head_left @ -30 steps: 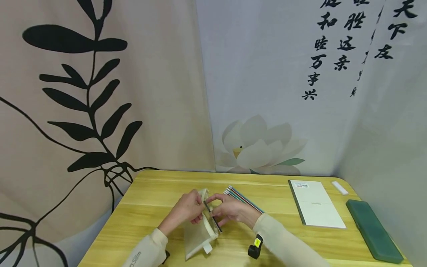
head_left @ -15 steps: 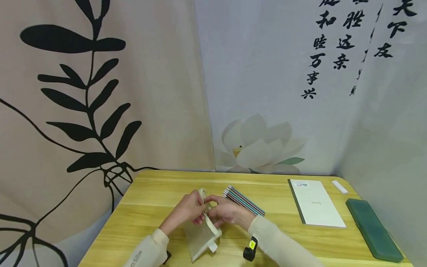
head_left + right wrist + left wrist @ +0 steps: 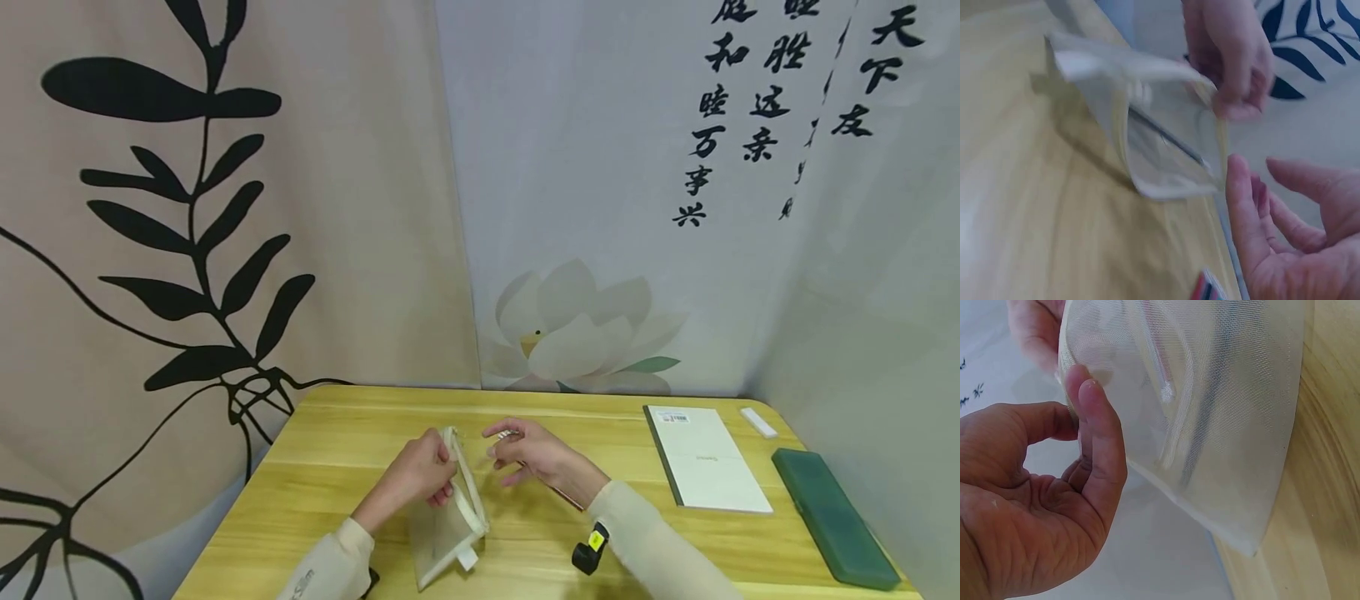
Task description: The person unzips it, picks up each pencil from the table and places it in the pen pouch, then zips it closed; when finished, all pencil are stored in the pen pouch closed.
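See the cream pouch (image 3: 442, 533) over the near part of the table (image 3: 337, 467), between both hands, tilted, with its mouth gaping; cannot tell if its low corner touches the table. Pinched at the rim by the left hand (image 3: 423, 468), with bent fingers and thumb; find nothing in the right hand (image 3: 542, 460), just beside the mouth, with fingers loose and apart.

Should be light, soft and floppy, with thin see-through cloth; maybe a bit slick; not likely to break, but likely to fold flat if let go; best held by the rim at one end of the mouth, to keep the gap wide.

Look through the cloth in the left wrist view for a dark stick (image 3: 1207, 403) and a reddish stick (image 3: 1159, 359) with a pale tip; cannot tell if inside or behind, for the reddish one. Look into the mouth in the right wrist view, to see a dark stick lying slantwise inside; spot there, too, coloured pencils (image 3: 1207, 289), mostly hidden behind the right hand in the head view; only in that head view, find the notebook (image 3: 708, 458), small white block (image 3: 758, 422) and green case (image 3: 834, 517).
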Demonstrator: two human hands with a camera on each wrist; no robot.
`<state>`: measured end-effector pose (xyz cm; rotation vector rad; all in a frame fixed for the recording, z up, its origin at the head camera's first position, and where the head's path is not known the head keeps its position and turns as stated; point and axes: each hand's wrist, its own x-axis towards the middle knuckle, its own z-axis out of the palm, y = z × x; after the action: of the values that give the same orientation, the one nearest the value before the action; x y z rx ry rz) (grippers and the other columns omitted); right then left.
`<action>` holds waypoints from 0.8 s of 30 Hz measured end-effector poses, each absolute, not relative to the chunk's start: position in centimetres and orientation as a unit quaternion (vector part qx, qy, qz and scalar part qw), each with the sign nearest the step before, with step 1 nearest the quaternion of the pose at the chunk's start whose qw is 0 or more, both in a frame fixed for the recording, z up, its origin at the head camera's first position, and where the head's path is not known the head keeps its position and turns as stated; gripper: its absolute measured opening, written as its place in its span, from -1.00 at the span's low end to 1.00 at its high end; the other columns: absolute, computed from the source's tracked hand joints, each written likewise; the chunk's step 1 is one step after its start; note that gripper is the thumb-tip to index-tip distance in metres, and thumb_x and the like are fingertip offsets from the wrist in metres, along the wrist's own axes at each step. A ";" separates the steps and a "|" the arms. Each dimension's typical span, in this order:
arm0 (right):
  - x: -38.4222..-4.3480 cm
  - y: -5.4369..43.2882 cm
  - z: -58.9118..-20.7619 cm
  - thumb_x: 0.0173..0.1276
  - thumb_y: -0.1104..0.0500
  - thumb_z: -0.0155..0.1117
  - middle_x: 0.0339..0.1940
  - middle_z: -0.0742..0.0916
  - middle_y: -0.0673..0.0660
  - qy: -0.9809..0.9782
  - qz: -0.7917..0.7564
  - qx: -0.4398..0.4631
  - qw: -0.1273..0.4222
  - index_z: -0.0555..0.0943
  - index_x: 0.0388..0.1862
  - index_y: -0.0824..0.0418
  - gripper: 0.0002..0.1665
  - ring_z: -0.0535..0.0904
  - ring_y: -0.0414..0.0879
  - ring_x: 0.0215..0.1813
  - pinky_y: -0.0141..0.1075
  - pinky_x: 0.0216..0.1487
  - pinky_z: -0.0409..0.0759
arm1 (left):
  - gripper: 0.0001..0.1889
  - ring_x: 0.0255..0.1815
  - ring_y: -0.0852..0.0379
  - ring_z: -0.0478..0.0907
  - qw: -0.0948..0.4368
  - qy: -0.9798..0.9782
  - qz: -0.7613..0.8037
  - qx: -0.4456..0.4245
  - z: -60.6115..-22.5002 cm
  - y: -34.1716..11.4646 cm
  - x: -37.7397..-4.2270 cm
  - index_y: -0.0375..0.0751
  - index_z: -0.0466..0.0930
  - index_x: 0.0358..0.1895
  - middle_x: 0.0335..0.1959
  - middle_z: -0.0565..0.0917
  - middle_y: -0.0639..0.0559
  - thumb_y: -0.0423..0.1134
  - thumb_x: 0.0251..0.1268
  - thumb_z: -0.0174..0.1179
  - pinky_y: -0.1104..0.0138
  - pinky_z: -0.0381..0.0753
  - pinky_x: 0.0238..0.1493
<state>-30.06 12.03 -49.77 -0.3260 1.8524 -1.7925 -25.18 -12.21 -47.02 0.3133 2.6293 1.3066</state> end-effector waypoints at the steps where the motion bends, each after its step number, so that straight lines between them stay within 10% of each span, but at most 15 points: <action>1: -30.3 12.6 -49.8 0.50 0.23 0.35 -0.13 0.73 0.10 0.689 -0.664 -0.121 0.264 0.49 0.39 0.28 -0.46 0.67 -0.08 -0.15 -0.18 -0.23 0.86 | -0.88 -0.69 0.14 0.64 0.093 0.886 0.441 0.106 -47.0 -12.2 -25.2 -0.33 0.42 -0.15 -0.62 0.68 -0.07 -0.39 0.44 0.18 0.25 0.75 -0.62; 10: -32.4 17.5 -49.7 0.55 0.15 0.31 -0.01 0.75 0.35 0.779 -0.583 -0.108 0.204 0.53 0.40 0.27 -0.49 0.74 0.06 -0.19 0.00 -0.17 0.87 | -0.89 -0.70 0.15 0.62 0.093 0.886 0.441 0.109 -47.0 -12.3 -25.3 -0.32 0.41 -0.16 -0.64 0.67 -0.07 -0.40 0.43 0.16 0.26 0.73 -0.63; 24: -35.5 22.5 -51.9 0.55 0.14 0.32 -0.31 0.63 0.09 0.825 -0.514 -0.117 0.204 0.57 0.33 0.29 -0.54 0.41 -0.09 -0.44 -0.30 -0.44 0.41 | -0.90 -0.69 0.15 0.62 0.096 0.888 0.436 0.114 -46.8 -12.3 -25.2 -0.33 0.41 -0.14 -0.63 0.67 -0.07 -0.40 0.46 0.14 0.22 0.75 -0.61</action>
<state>-35.45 22.46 -51.89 -0.3272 2.3006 -1.4342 -25.24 -12.32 -46.84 0.3368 2.6299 1.2914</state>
